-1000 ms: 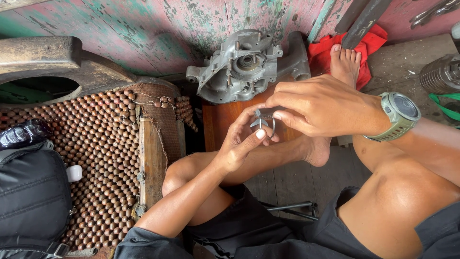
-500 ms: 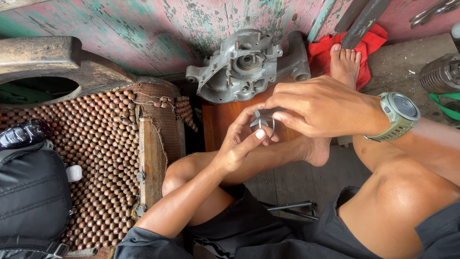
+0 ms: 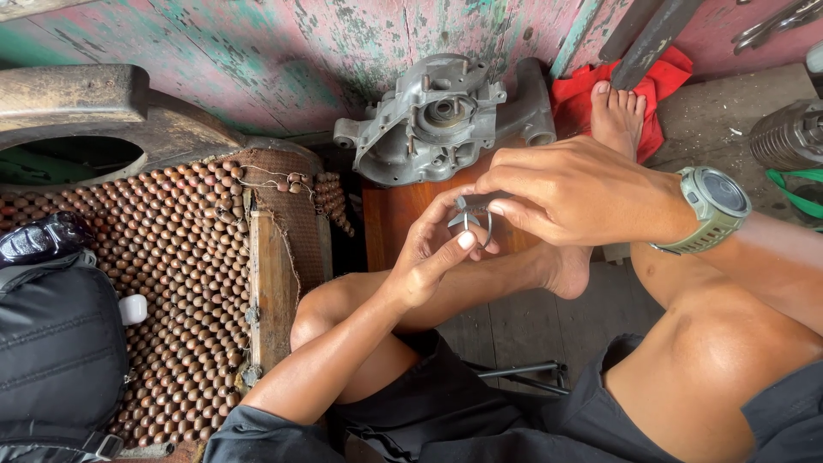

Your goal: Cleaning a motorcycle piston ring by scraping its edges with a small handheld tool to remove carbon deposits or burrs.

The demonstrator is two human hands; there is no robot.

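Note:
Both my hands meet over my crossed legs, pinching a small metal ring-shaped part [image 3: 474, 216]. My left hand [image 3: 437, 249] holds it from below with thumb and fingertips. From above, my right hand [image 3: 574, 190], with a green watch [image 3: 711, 206] on its wrist, grips the same part's top. Just beyond the hands a grey cast-metal engine casing [image 3: 433, 116] lies on a brown wooden board [image 3: 399, 214].
A wooden-bead seat mat [image 3: 184, 274] lies at left, with a black bag [image 3: 56, 351] on it. A red cloth [image 3: 660, 81] sits beside my foot [image 3: 615, 116]. A finned cylinder [image 3: 789, 133] is at the right edge. A peeling painted wall runs along the top.

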